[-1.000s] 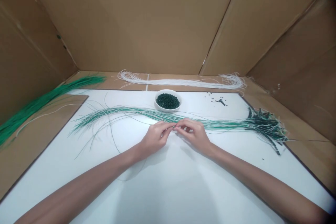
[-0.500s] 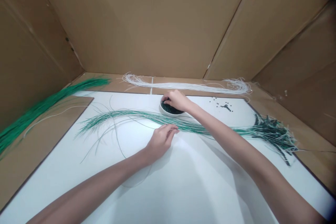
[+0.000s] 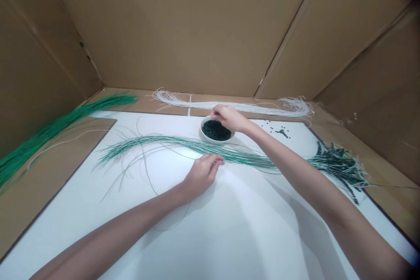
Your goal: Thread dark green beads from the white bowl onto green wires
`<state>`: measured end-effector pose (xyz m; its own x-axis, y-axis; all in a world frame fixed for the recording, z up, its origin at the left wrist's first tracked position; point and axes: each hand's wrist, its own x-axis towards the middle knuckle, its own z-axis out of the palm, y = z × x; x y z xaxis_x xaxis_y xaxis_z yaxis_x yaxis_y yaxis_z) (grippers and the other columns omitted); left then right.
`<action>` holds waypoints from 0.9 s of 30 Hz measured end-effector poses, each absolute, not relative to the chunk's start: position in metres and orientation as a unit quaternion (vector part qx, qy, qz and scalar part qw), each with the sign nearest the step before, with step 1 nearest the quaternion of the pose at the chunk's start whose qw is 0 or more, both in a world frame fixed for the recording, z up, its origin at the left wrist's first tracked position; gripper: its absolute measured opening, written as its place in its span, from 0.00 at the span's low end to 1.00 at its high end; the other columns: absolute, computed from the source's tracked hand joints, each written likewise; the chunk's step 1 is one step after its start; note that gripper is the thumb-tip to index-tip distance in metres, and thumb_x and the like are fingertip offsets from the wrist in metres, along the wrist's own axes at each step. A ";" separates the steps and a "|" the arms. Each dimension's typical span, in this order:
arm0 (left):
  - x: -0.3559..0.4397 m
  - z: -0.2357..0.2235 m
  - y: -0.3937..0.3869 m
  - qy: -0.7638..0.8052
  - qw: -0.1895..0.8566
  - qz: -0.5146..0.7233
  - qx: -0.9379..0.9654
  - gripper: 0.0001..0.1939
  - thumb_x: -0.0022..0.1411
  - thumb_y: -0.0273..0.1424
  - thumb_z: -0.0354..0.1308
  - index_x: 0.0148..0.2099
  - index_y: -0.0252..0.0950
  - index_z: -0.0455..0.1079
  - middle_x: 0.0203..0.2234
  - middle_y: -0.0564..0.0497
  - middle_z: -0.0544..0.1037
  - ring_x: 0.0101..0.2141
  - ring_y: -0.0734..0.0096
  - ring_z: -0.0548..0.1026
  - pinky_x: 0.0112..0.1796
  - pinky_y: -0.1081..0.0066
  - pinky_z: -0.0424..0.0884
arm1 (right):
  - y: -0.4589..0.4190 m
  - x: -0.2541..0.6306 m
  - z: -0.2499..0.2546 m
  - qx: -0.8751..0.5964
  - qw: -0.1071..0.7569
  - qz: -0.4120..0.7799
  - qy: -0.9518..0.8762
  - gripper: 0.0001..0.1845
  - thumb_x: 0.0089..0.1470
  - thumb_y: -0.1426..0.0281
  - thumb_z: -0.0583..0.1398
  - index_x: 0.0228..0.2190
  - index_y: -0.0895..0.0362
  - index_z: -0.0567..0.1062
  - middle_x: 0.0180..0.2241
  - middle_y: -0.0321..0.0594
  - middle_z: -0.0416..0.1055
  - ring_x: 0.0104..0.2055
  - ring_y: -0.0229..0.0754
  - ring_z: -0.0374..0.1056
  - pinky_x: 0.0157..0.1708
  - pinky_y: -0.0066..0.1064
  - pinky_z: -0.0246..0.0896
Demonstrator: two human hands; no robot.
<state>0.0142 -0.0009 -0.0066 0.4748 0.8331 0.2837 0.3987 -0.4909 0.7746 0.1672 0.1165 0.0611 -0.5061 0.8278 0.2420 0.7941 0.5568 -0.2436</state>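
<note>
My left hand (image 3: 204, 175) is pinched shut at the near side of a long bundle of thin green and white strands (image 3: 177, 141). A single thin strand (image 3: 149, 175) curves under my left wrist and appears held at the fingertips. Beyond the bundle stands a white bowl (image 3: 216, 141) filled with tiny dark green beads (image 3: 215, 130). Over the bowl's far right rim my right hand (image 3: 228, 117) has its fingertips pressed together; anything between them is too small to make out. The bundle's right end carries many dark beaded lengths (image 3: 341, 164).
Loose dark beads (image 3: 282, 132) lie right of the bowl. A white strand bundle (image 3: 229, 106) stretches along the back, and a bright green one (image 3: 65, 120) along the left. Cardboard walls (image 3: 183, 26) enclose the white work surface (image 3: 210, 245).
My right hand has lifted out of the beads and shifted slightly up and right, uncovering the bowl's contents. My left hand has stayed in place, pinched.
</note>
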 end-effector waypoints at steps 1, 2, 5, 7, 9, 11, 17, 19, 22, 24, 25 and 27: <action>0.014 -0.006 -0.001 0.389 0.324 0.334 0.795 0.10 0.60 0.26 0.45 0.39 0.36 0.67 0.34 0.53 0.75 0.36 0.73 0.71 0.39 0.74 0.64 | 0.117 0.167 0.060 -0.472 0.165 0.058 -0.864 0.07 0.50 0.76 0.53 0.27 0.60 0.71 0.29 0.40 0.70 0.31 0.36 0.63 0.31 0.23 0.51; 0.015 -0.006 -0.001 0.390 0.323 0.333 0.795 0.10 0.60 0.26 0.45 0.39 0.36 0.67 0.34 0.53 0.75 0.36 0.73 0.71 0.39 0.74 0.64 | 0.117 0.165 0.058 -0.479 0.157 0.065 -0.861 0.06 0.49 0.75 0.55 0.27 0.59 0.72 0.29 0.39 0.71 0.31 0.36 0.63 0.31 0.23 0.51; 0.015 -0.005 -0.001 0.391 0.320 0.331 0.797 0.10 0.59 0.26 0.45 0.39 0.36 0.67 0.34 0.53 0.75 0.36 0.72 0.71 0.38 0.74 0.64 | 0.118 0.157 0.051 -0.513 0.105 0.071 -0.849 0.06 0.47 0.69 0.58 0.26 0.57 0.74 0.27 0.38 0.72 0.30 0.37 0.65 0.28 0.24 0.51; 0.015 -0.005 -0.001 0.389 0.320 0.331 0.798 0.10 0.60 0.26 0.45 0.39 0.36 0.67 0.34 0.53 0.75 0.36 0.72 0.71 0.38 0.74 0.64 | 0.119 0.151 0.046 -0.541 0.073 0.059 -0.836 0.09 0.47 0.65 0.58 0.25 0.57 0.75 0.27 0.40 0.72 0.30 0.39 0.65 0.26 0.25 0.51; 0.015 -0.005 -0.001 0.388 0.320 0.331 0.798 0.10 0.60 0.26 0.45 0.39 0.36 0.67 0.33 0.52 0.75 0.36 0.72 0.71 0.38 0.74 0.64 | 0.120 0.146 0.043 -0.559 0.059 0.050 -0.826 0.09 0.47 0.65 0.57 0.25 0.56 0.75 0.28 0.41 0.73 0.31 0.40 0.66 0.25 0.26 0.50; 0.015 -0.005 -0.001 0.387 0.320 0.332 0.798 0.10 0.59 0.25 0.45 0.39 0.36 0.67 0.33 0.52 0.75 0.35 0.72 0.71 0.38 0.74 0.65 | 0.121 0.145 0.043 -0.555 0.063 0.053 -0.827 0.08 0.47 0.67 0.57 0.26 0.56 0.75 0.28 0.41 0.73 0.31 0.40 0.66 0.26 0.26 0.51; 0.015 -0.005 -0.001 0.385 0.324 0.331 0.798 0.10 0.59 0.25 0.45 0.39 0.36 0.67 0.33 0.53 0.75 0.35 0.72 0.71 0.38 0.74 0.65 | 0.124 0.162 0.054 -0.545 0.118 0.076 -0.827 0.07 0.47 0.70 0.57 0.25 0.58 0.76 0.26 0.40 0.73 0.30 0.39 0.65 0.29 0.26 0.53; 0.015 -0.005 -0.001 0.385 0.322 0.330 0.800 0.10 0.59 0.25 0.45 0.39 0.36 0.67 0.33 0.53 0.75 0.35 0.72 0.71 0.38 0.74 0.65 | 0.122 0.168 0.059 -0.546 0.138 0.081 -0.822 0.06 0.46 0.71 0.58 0.25 0.59 0.76 0.25 0.40 0.72 0.28 0.38 0.64 0.28 0.26 0.53; 0.015 -0.005 0.000 0.387 0.319 0.329 0.800 0.10 0.59 0.26 0.45 0.38 0.36 0.67 0.33 0.52 0.75 0.35 0.72 0.71 0.38 0.74 0.65 | 0.116 0.175 0.066 -0.548 0.166 0.100 -0.814 0.06 0.46 0.72 0.58 0.25 0.60 0.76 0.23 0.39 0.72 0.25 0.36 0.63 0.27 0.26 0.53; 0.015 -0.005 -0.001 0.389 0.320 0.328 0.799 0.10 0.59 0.26 0.45 0.39 0.36 0.67 0.33 0.52 0.75 0.34 0.72 0.71 0.38 0.74 0.65 | 0.111 0.179 0.070 -0.551 0.184 0.115 -0.806 0.06 0.46 0.72 0.58 0.24 0.60 0.76 0.23 0.39 0.72 0.25 0.35 0.63 0.27 0.26 0.53; 0.015 -0.005 -0.001 0.390 0.320 0.327 0.799 0.10 0.59 0.27 0.45 0.39 0.36 0.67 0.33 0.52 0.75 0.34 0.72 0.71 0.38 0.74 0.65 | 0.109 0.181 0.072 -0.553 0.192 0.120 -0.802 0.06 0.45 0.72 0.59 0.24 0.60 0.76 0.23 0.39 0.72 0.25 0.35 0.63 0.28 0.26 0.53; 0.015 -0.005 -0.001 0.390 0.321 0.324 0.800 0.11 0.59 0.26 0.45 0.39 0.36 0.67 0.33 0.52 0.75 0.33 0.73 0.71 0.37 0.74 0.65 | 0.106 0.184 0.075 -0.558 0.208 0.129 -0.793 0.06 0.45 0.71 0.59 0.23 0.60 0.76 0.23 0.39 0.72 0.25 0.35 0.63 0.28 0.26 0.54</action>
